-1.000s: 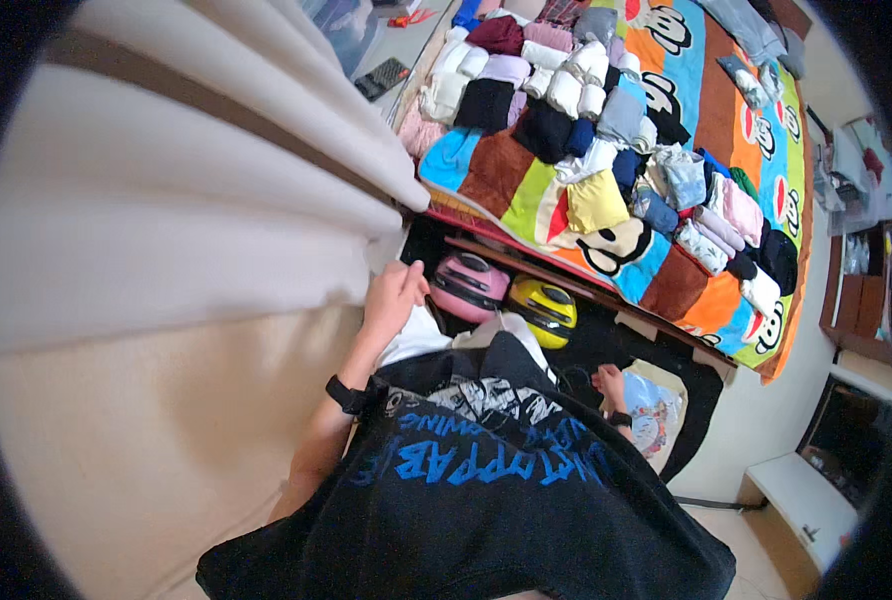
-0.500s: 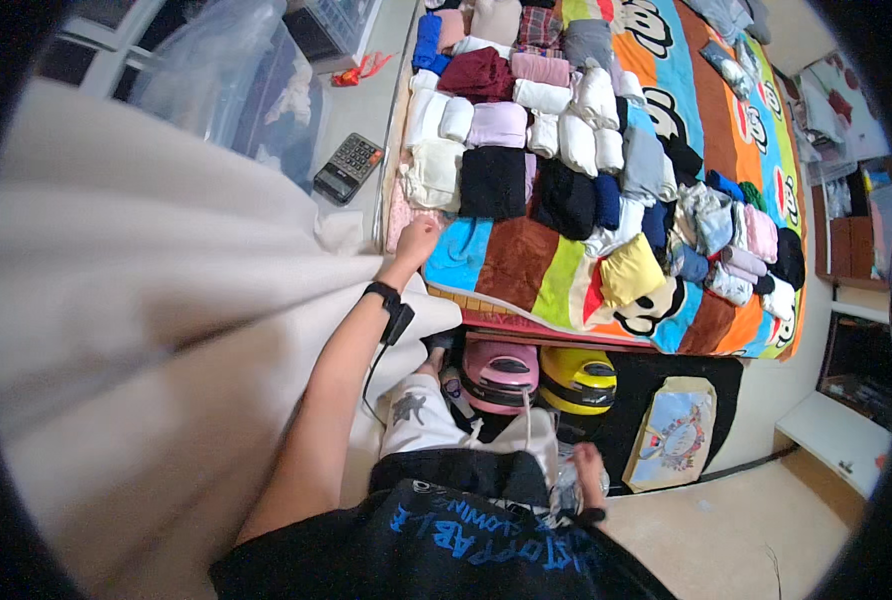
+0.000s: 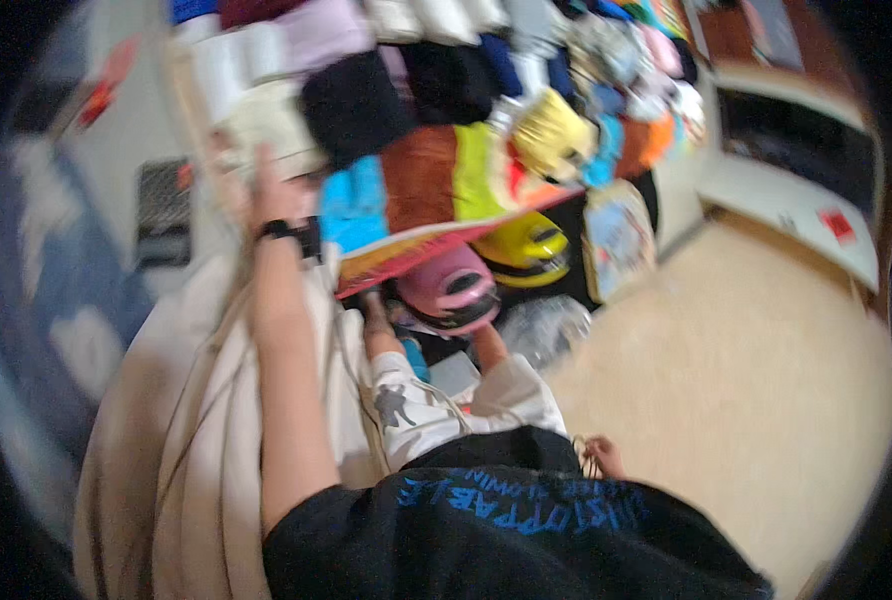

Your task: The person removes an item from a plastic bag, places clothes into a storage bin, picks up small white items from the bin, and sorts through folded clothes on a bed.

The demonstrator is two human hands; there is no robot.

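Observation:
My left hand (image 3: 271, 200), blurred by motion, is at the left edge of the bed, with its fingers seemingly stretched upward. It is next to a cream folded garment (image 3: 274, 125); I cannot tell whether it touches it. A dark band circles that wrist. A black folded garment (image 3: 356, 105) lies to the right of the cream one, on the striped blanket (image 3: 421, 180). Low by my right hip is my right hand (image 3: 604, 457), its fingers curled, with thin dark strands beside them. What they hold, if anything, cannot be made out.
Rolled and folded clothes cover the bed, among them a yellow one (image 3: 551, 135). A pink helmet-like object (image 3: 446, 285) and a yellow one (image 3: 531, 250) sit below its edge. A beige curtain (image 3: 196, 390) hangs at left; a calculator (image 3: 164, 212) lies beyond it.
My view has swung right, showing more floor. My left hand has gone from a closed shape to stretched fingers and is now near the cream garment. My right hand remains low at my side.

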